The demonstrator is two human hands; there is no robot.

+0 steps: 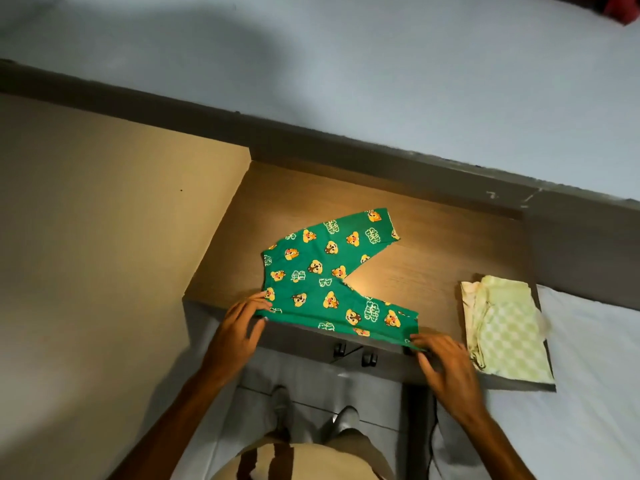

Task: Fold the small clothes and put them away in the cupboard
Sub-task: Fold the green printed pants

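A small pair of green trousers point(325, 275) printed with cartoon chipmunks lies flat on a wooden cabinet top point(433, 251), its two legs spread in a V toward the right. My left hand point(242, 323) pinches the waist corner at the cabinet's front edge. My right hand point(440, 362) pinches the cuff of the nearer leg, also at the front edge. A folded pale green checked garment point(505, 327) rests on the cabinet's right end.
A tall beige cupboard side point(104, 237) stands to the left of the cabinet. A bed with a light sheet point(595, 375) lies on the right. Dark drawer handles point(353, 355) show below the front edge. My feet stand on the tiled floor.
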